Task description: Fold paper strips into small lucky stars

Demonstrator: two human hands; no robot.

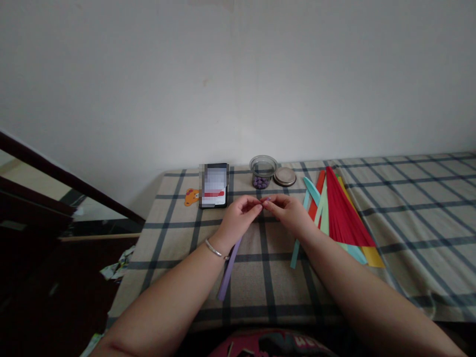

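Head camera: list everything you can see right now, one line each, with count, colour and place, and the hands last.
Purple paper strip: one, lilac, hanging from the hands down over the cloth.
Paper strips: a fanned pile, red, yellow, orange, light green and turquoise, right of the hands.
Jar: one, clear, small purple pieces inside, far edge of the table.
Lid: one, metallic, beside the jar.
Phone: one, black frame, screen lit, left of the jar.
Bear figure: one, orange, left of the phone.
Tablecloth: one, beige with dark checks.
Bracelet: one, silver, left wrist.
Left hand: pinching the strip's end.
Right hand: pinching the same end.
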